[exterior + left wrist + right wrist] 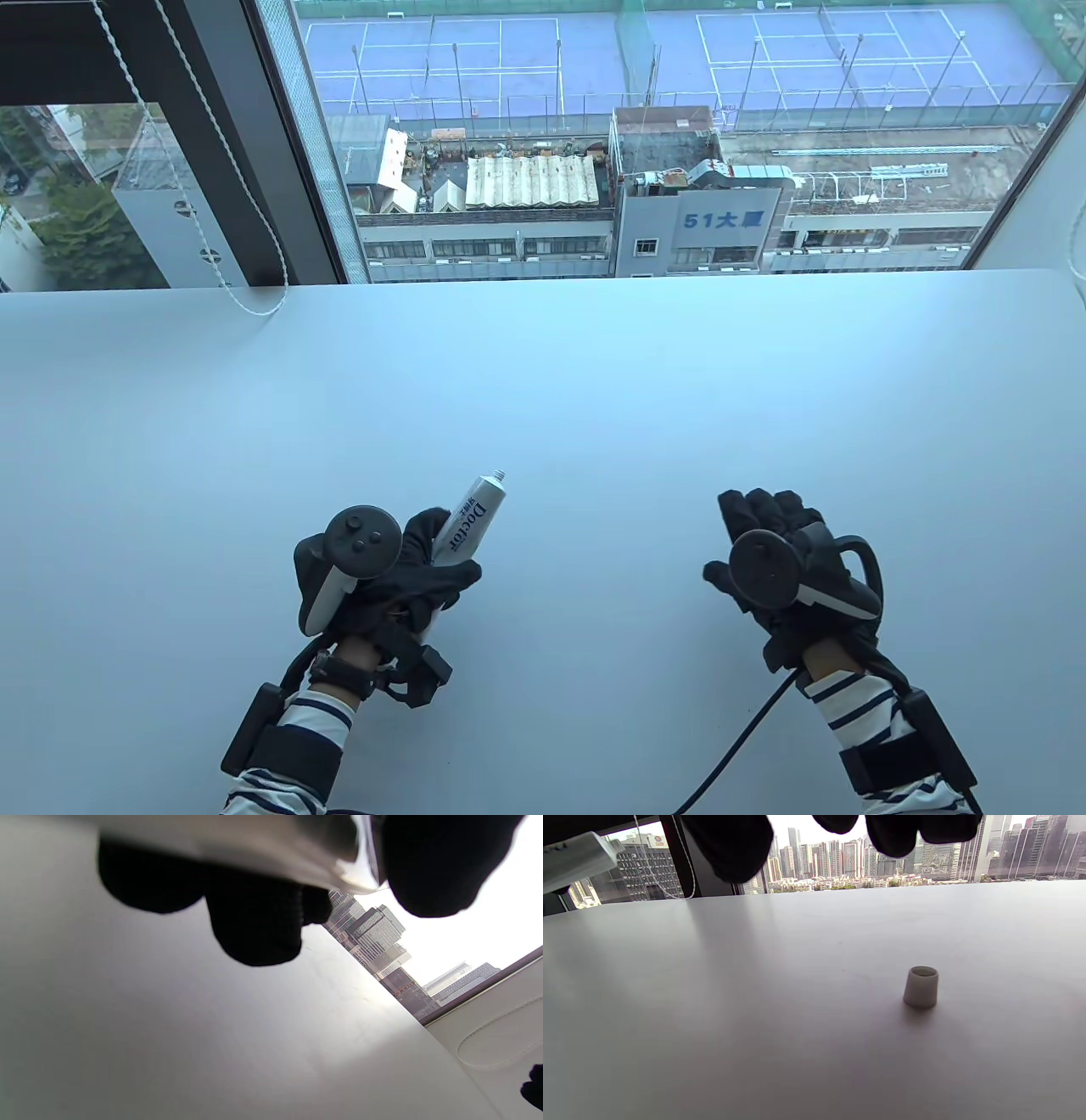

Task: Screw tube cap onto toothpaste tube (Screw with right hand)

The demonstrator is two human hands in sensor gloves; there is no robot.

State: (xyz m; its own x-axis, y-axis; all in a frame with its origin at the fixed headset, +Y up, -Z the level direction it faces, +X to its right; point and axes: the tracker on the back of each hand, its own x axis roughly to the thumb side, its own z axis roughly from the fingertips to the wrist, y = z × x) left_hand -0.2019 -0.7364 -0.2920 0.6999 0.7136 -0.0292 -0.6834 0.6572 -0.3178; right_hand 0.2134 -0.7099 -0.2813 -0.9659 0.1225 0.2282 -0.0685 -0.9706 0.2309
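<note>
My left hand (416, 577) grips a white toothpaste tube (471, 522) marked "Doctor" and holds it above the table, its uncapped threaded nozzle pointing up and away to the right. The tube also shows blurred in the left wrist view (254, 853) and at the top left of the right wrist view (577, 857). My right hand (768, 543) hovers flat and open over the table, holding nothing. A small white cap (921, 987) stands on the table with its open end up, below my right fingers (734, 844). The cap is hidden under my right hand in the table view.
The white table (543, 382) reaches to a large window at the back. A white blind cord (254, 306) lies on the table's far left edge. A black cable (738, 747) trails from my right wrist.
</note>
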